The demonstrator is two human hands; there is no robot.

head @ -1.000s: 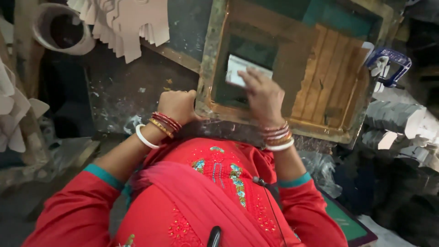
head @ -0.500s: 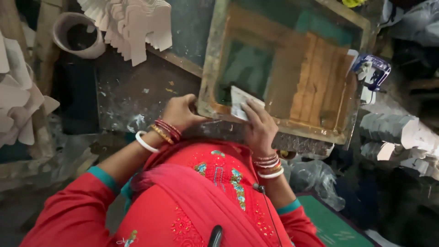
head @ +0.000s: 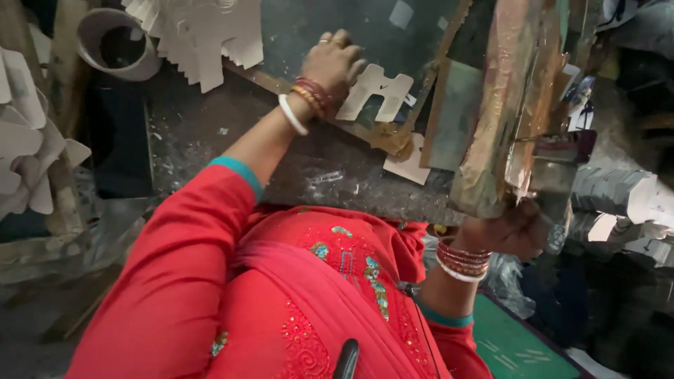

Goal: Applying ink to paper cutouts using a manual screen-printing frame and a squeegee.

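Here, the left hand [head: 335, 62] rests flat, fingers spread, on the pale cut-out card [head: 375, 90] at upper centre, on the dark work surface [head: 203, 126]. The right hand [head: 507, 230], at right, grips the raised wooden screen frame [head: 502, 105] by its lower edge.

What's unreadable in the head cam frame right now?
- Right hand: fingers hidden behind the lifted wooden frame, so its grip is unclear.
- Frame's top: cut off by the upper edge.
- Pale card cutout: partly covered by the left hand; contact unclear.
- Stack of cutouts: top cut off.
- Right side: dark and blurred.
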